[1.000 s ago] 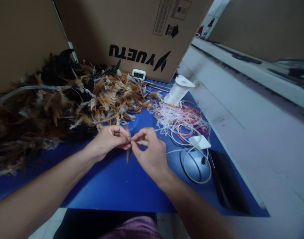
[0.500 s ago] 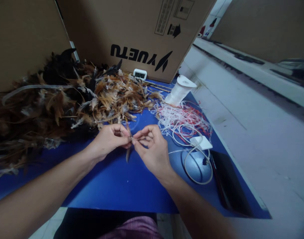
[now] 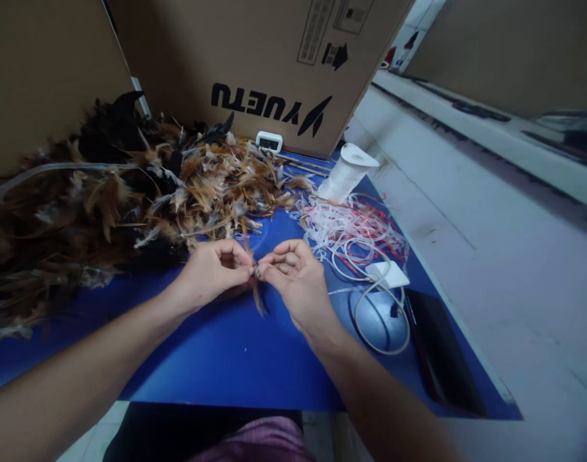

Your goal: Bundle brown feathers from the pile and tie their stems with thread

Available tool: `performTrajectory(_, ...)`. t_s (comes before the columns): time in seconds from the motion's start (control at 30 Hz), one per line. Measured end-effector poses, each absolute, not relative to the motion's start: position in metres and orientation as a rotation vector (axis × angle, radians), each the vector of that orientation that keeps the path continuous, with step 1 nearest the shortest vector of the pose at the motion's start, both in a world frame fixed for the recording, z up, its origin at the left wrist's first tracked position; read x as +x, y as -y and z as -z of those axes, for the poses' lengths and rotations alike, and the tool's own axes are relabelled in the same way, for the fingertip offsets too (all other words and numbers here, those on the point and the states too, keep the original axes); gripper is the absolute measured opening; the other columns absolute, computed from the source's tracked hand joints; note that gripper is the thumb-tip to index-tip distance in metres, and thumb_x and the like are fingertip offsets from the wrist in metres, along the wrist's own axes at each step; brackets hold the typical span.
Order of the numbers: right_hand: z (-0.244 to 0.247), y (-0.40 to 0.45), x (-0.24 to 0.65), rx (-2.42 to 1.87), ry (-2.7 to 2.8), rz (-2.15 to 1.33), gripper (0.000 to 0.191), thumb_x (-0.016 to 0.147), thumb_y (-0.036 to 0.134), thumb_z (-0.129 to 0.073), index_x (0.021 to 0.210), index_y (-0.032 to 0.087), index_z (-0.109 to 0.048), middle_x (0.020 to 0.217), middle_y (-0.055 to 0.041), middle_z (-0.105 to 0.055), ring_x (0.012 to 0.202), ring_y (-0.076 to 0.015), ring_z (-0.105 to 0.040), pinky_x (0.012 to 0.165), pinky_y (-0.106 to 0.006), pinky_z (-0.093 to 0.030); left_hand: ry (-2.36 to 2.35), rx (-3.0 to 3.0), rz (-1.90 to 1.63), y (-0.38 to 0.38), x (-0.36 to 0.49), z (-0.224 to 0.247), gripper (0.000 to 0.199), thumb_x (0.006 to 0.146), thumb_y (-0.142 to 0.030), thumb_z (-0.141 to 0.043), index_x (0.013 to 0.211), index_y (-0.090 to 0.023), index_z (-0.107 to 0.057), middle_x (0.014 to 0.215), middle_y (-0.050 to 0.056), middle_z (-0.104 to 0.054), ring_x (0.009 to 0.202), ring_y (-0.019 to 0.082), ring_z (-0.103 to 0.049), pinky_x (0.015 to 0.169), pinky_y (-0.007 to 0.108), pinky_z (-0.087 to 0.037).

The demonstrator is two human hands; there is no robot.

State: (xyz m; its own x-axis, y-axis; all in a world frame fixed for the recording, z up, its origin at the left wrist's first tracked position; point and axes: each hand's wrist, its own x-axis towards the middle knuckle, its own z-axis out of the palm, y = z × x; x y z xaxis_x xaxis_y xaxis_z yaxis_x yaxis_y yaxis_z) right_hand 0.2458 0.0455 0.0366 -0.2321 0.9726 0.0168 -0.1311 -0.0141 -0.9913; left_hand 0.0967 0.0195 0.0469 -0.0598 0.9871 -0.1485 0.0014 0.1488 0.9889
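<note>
Over the blue table, my left hand and my right hand meet at the fingertips. Both are closed in a pinch on small brown feathers. One feather tip hangs below the fingers and another part sticks up above them. The exact point where they are held is too small to make out. Behind my hands and to the left lies a big heap of brown, black and white feathers.
A white spool stands beside tangled white and red strings. Nearer on the right are a white cable, a white square and a black phone. Behind are a small white display and a cardboard box.
The feather tip below my fingers has swung to the right. My right fingers have shifted slightly and are closer to the left fingertips.
</note>
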Motion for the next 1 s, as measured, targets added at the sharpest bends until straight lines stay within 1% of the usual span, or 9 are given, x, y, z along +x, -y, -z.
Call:
performTrajectory(0.17, -0.0381, -0.045, 0.2456, -0.98, 1.313, -1.412, 0.034, 0.063, 0.014, -0.071, 0.084, 0.021, -0.046, 0.072, 0.0046, -0.064, 0.065, -0.0108, -0.065, 0.064, -0.024, -0.055, -1.332, 1.095, -1.143, -0.0199, 0.0967, -0.0475, 0.02, 0.058, -0.022, -0.078, 0.065, -0.014, -0.06, 0.056, -0.001, -0.063, 0.05, 0.011, -0.058, 0.048, 0.02, -0.046)
performTrajectory(0.5, -0.0404, -0.0423, 0.2444, -0.996, 1.379, -1.29, 0.031, 0.064, 0.013, -0.069, 0.083, 0.022, -0.047, 0.072, 0.0038, -0.064, 0.066, -0.0118, -0.066, 0.063, -0.024, -0.057, -1.344, 1.035, -1.129, -0.0178, 0.0978, -0.0505, 0.023, 0.056, -0.026, -0.079, 0.064, -0.015, -0.061, 0.056, 0.0, -0.065, 0.049, 0.012, -0.059, 0.047, 0.021, -0.047)
performTrajectory(0.7, -0.0381, -0.0395, 0.2441, -0.996, 1.425, -1.213, 0.028, 0.066, 0.011, -0.067, 0.084, 0.022, -0.047, 0.074, 0.0037, -0.062, 0.069, -0.0118, -0.066, 0.066, -0.025, -0.058, -1.327, 1.007, -1.127, -0.0184, 0.0979, -0.0485, 0.023, 0.055, -0.025, -0.08, 0.064, -0.015, -0.061, 0.056, 0.0, -0.065, 0.05, 0.012, -0.06, 0.048, 0.021, -0.048)
performTrajectory(0.83, -0.0371, -0.0385, 0.2441, -0.983, 1.448, -1.193, 0.028, 0.067, 0.01, -0.066, 0.085, 0.022, -0.048, 0.075, 0.0035, -0.062, 0.071, -0.0119, -0.066, 0.067, -0.025, -0.057, -1.33, 1.064, -1.149, -0.018, 0.0984, -0.046, 0.019, 0.059, -0.022, -0.076, 0.064, -0.015, -0.059, 0.053, -0.002, -0.062, 0.046, 0.01, -0.055, 0.044, 0.019, -0.044)
performTrajectory(0.9, -0.0371, -0.0383, 0.2438, -0.97, 1.446, -1.192, 0.029, 0.067, 0.01, -0.066, 0.086, 0.022, -0.047, 0.076, 0.0033, -0.062, 0.072, -0.012, -0.066, 0.068, -0.025, -0.057, -1.336, 1.125, -1.189, -0.0177, 0.098, -0.0449, 0.016, 0.061, -0.019, -0.074, 0.065, -0.015, -0.058, 0.056, -0.002, -0.062, 0.048, 0.009, -0.055, 0.047, 0.019, -0.045)
performTrajectory(1.0, -0.038, -0.0377, 0.243, -0.965, 1.434, -1.193, 0.028, 0.068, 0.011, -0.066, 0.085, 0.022, -0.047, 0.076, 0.0032, -0.062, 0.072, -0.0121, -0.066, 0.068, -0.026, -0.058, -1.384, 1.256, -1.255, -0.0171, 0.097, -0.0438, 0.015, 0.062, -0.017, -0.072, 0.067, -0.016, -0.058, 0.066, 0.0, -0.066, 0.058, 0.011, -0.06, 0.058, 0.021, -0.05)
